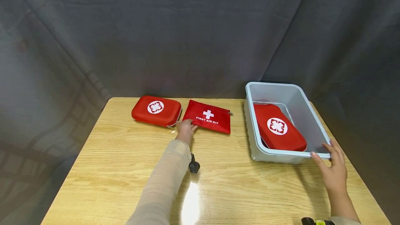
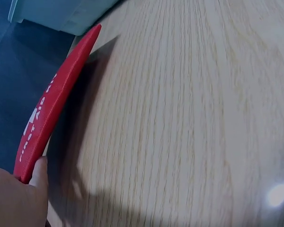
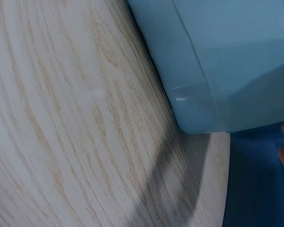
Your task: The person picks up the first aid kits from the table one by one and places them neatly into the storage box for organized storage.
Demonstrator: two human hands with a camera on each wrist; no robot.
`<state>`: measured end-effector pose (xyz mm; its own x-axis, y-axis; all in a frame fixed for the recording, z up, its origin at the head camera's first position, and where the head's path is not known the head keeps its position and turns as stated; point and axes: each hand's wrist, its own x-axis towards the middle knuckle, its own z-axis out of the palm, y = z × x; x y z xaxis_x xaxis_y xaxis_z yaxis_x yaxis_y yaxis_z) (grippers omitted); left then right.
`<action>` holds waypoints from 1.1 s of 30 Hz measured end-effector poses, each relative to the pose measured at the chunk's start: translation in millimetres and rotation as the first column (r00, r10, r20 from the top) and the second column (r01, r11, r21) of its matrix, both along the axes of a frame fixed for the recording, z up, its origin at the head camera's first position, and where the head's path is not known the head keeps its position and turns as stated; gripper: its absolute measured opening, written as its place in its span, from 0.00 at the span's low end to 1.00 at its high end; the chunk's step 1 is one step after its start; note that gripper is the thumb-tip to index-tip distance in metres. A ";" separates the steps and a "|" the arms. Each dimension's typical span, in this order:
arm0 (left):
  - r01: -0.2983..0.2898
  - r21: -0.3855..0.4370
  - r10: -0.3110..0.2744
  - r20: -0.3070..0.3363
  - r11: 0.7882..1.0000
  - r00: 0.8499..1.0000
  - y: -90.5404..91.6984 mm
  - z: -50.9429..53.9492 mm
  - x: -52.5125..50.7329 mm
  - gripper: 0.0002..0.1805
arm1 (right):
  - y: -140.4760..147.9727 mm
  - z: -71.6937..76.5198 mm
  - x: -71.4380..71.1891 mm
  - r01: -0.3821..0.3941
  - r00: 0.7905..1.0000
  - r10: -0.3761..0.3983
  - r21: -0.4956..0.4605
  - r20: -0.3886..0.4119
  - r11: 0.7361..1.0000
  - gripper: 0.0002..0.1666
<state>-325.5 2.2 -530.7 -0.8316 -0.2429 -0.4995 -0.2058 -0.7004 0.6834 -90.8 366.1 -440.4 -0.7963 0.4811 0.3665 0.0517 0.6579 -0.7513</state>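
FIRST AID KIT pouch (image 1: 207, 116) is at the far side of the table (image 1: 125, 159), between a red case (image 1: 156, 111) and the grey bin (image 1: 275, 158). From my remote seat I see the left hand (image 1: 185, 128) pinching its near left corner, thumb and fingers closed on it (the left wrist view shows it tilted). My right hand (image 1: 335, 166) grips the bin's near right corner, fingers curled over the rim; another red case (image 1: 279, 133) lies inside.

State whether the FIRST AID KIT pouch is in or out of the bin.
Out: the head view shows the pouch left of the bin, with tabletop visible between them.
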 end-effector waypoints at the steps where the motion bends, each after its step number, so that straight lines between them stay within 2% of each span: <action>1: 0.021 -0.001 -0.021 0.019 1.000 1.000 0.6 15.1 7.8 0.31 | -0.4 0.1 -0.3 0.001 1.000 -0.001 -0.002 -0.002 1.000 0.26; 3: 0.065 0.014 -0.065 0.005 0.998 0.998 0.2 43.1 24.5 0.30 | -1.1 0.2 -0.7 0.001 1.000 -0.002 -0.004 -0.003 1.000 0.26; 4: 0.092 0.012 -0.092 0.036 0.996 0.995 1.1 58.2 32.2 0.29 | -1.2 0.3 -0.6 0.003 1.000 -0.003 -0.004 -0.005 1.000 0.25; 5: 0.109 0.021 -0.109 0.031 0.994 0.994 1.9 64.1 36.2 0.29 | -1.3 0.4 -0.4 0.003 1.000 -0.003 -0.004 -0.006 1.000 0.25; 6: 0.118 0.027 -0.118 -0.006 0.993 0.993 2.2 63.6 38.1 0.27 | -1.4 0.6 -0.4 0.004 1.000 -0.004 -0.006 -0.006 1.000 0.25; 8: 0.133 0.034 -0.133 -0.019 0.990 0.991 4.0 64.3 38.7 0.25 | -1.4 0.8 -0.4 0.004 1.000 -0.004 -0.007 -0.008 1.000 0.25; 10: 0.131 0.035 -0.130 -0.024 0.991 0.991 6.3 55.7 32.7 0.23 | -1.8 1.0 -0.4 0.004 1.000 -0.005 -0.011 -0.012 1.000 0.25; 16: 0.146 0.069 -0.145 -0.020 0.987 0.989 5.0 66.3 38.2 0.23 | -3.9 1.7 -0.4 0.003 1.000 -0.004 -0.021 -0.023 1.000 0.25; 24: 0.121 0.160 -0.113 -0.058 0.980 0.992 -0.2 63.4 40.3 0.29 | -4.2 1.5 -0.7 0.006 1.000 -0.006 -0.029 -0.014 1.000 0.25; 33: 0.114 0.216 -0.098 -0.082 0.970 0.992 -3.7 69.4 45.6 0.35 | -4.8 0.5 -1.0 0.006 1.000 -0.007 -0.051 -0.023 0.999 0.25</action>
